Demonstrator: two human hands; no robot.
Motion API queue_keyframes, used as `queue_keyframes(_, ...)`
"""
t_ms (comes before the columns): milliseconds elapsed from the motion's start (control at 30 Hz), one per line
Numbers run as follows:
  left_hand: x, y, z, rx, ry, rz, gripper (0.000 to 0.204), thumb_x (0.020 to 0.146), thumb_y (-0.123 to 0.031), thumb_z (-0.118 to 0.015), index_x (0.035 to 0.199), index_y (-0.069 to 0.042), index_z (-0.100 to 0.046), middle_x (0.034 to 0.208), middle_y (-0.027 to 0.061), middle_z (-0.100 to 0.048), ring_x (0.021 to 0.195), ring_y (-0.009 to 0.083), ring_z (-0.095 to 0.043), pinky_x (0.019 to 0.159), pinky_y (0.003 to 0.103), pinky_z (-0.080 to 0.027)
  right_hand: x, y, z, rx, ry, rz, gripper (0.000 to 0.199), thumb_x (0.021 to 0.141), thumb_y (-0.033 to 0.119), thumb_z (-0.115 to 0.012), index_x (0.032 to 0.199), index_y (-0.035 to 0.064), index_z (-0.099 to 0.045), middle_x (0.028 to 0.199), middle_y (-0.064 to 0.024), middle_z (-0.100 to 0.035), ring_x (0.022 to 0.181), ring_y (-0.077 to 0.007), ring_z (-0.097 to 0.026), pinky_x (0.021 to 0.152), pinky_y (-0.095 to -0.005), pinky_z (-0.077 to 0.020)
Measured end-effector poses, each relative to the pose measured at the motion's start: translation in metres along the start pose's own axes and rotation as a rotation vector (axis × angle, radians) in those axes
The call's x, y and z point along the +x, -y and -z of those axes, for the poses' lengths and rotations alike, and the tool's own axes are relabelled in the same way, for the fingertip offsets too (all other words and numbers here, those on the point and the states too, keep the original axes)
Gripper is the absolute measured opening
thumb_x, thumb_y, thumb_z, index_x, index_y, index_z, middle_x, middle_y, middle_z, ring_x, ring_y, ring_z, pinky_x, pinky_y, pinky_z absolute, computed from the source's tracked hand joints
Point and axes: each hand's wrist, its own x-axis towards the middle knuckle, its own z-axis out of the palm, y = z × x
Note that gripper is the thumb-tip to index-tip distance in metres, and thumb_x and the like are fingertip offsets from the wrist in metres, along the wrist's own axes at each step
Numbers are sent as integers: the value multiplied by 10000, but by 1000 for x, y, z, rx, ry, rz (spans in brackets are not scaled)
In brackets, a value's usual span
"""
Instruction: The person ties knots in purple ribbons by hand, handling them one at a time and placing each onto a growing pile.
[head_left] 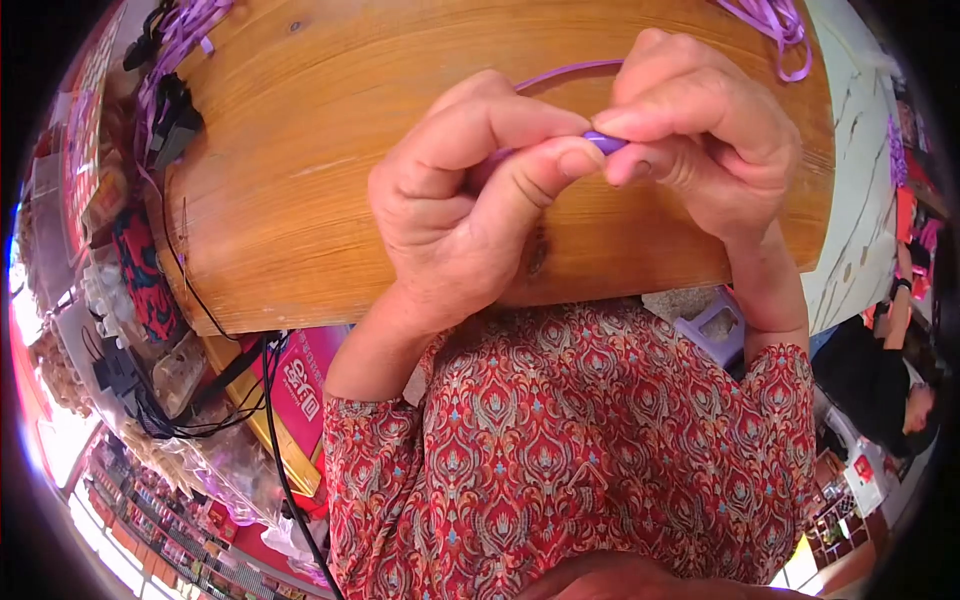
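Above the wooden table my two hands meet fingertip to fingertip. My left hand [470,190] is closed, its thumb and forefinger pinching a narrow purple strip [604,142]. From the other side my right hand [705,130] pinches the same strip, thumb and finger pressed together. A short, shiny bit of the strip shows between the fingertips. Behind the hands a thin length of it curves across from one hand to the other. What lies inside the curled fingers is hidden.
The wooden table [290,220] has more purple strips [775,30] at its far right and a purple bundle [195,30] at the far left, near a black clip-like object [178,120]. Black cables [268,400] hang at the left edge. Another person [870,375] is at the right.
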Motion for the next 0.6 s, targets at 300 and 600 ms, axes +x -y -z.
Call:
queue_keyframes(300,0,0,-3,-92,-90,63,72,771,-2,-668,840,5,-650,686,-13,-499,585,46,-409,522,185,-321,1,6,-3,119,-76,-204,325,685,65,-733,969,-45,-621,838,-105,-596,735,-168,-547,629,-250,-429)
queue_keyframes(600,10,-6,7,199,-91,33,326,782,-93,-653,1088,-16,-572,937,85,-514,883,178,-502,766,279,-432,-1,7,13,-103,-156,-203,175,745,23,-685,916,-2,-656,797,-72,-607,693,-129,-565,593,-220,-425)
